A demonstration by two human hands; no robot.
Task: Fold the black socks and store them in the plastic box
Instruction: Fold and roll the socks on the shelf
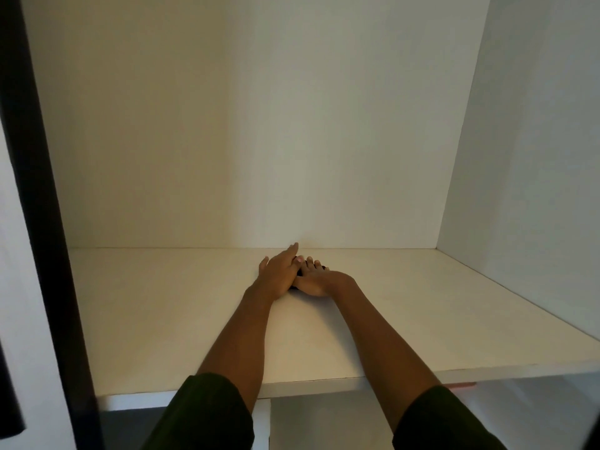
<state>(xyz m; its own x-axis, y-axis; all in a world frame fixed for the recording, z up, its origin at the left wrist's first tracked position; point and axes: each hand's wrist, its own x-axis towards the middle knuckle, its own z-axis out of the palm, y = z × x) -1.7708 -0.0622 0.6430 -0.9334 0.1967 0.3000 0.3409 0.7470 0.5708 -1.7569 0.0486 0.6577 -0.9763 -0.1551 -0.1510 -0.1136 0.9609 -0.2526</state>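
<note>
Dim inside the cupboard, light soft & warm on the left of the back wall (194, 125), cooler grey-blue toward the right wall (535, 157). Seems to come from behind/front, no hard glare. Shelf (162, 319) evenly lit, faint shadow under the forearms. Sleeves (207, 414) near-black, detail lost. Wide-angle warp: dark frame (39, 190) at left leans & bows, edges smeared. Slight softness overall, hands (292, 274) a bit blurry, fingers hard to separate.
</note>
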